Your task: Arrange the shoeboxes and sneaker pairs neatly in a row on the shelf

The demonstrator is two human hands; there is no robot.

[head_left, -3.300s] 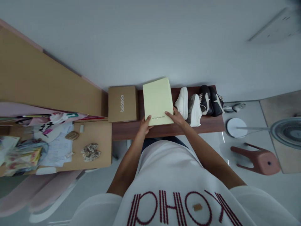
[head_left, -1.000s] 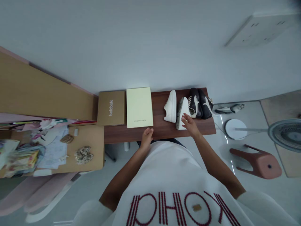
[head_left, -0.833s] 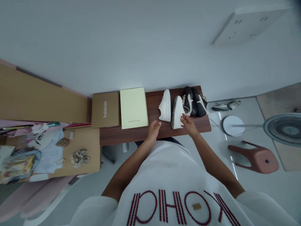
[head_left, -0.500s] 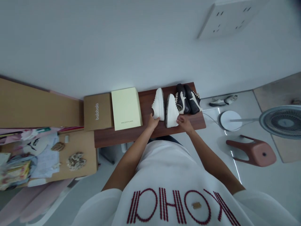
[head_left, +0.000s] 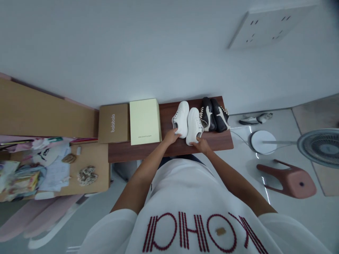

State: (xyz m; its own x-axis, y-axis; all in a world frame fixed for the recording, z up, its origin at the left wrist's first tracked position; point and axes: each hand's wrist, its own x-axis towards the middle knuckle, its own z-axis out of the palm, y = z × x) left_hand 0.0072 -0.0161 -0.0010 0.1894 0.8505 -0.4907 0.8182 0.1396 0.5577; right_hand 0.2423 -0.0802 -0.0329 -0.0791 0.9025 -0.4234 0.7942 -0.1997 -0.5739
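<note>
Two white sneakers lie side by side on a dark wooden bench top (head_left: 140,152), toes toward the wall. My left hand (head_left: 171,136) grips the heel of the left white sneaker (head_left: 182,118). At the heel of the right white sneaker (head_left: 194,123), my right hand (head_left: 200,144) has its fingers closed on the shoe. The two sneakers touch along their sides, the right one set slightly nearer me. Just right of them stands a pair of black shoes (head_left: 208,114) with cream trim and laces.
Left of the sneakers are a pale yellow shoebox (head_left: 144,120) and a brown box (head_left: 113,123). A cluttered desk (head_left: 97,183) stands at the far left. On the right are a fan (head_left: 321,148), a pink stool (head_left: 299,181) and other shoes (head_left: 255,119) on the floor.
The white sneakers have been brought together and tipped so their tops show more. My right hand has moved left with its sneaker. The view has shifted slightly.
</note>
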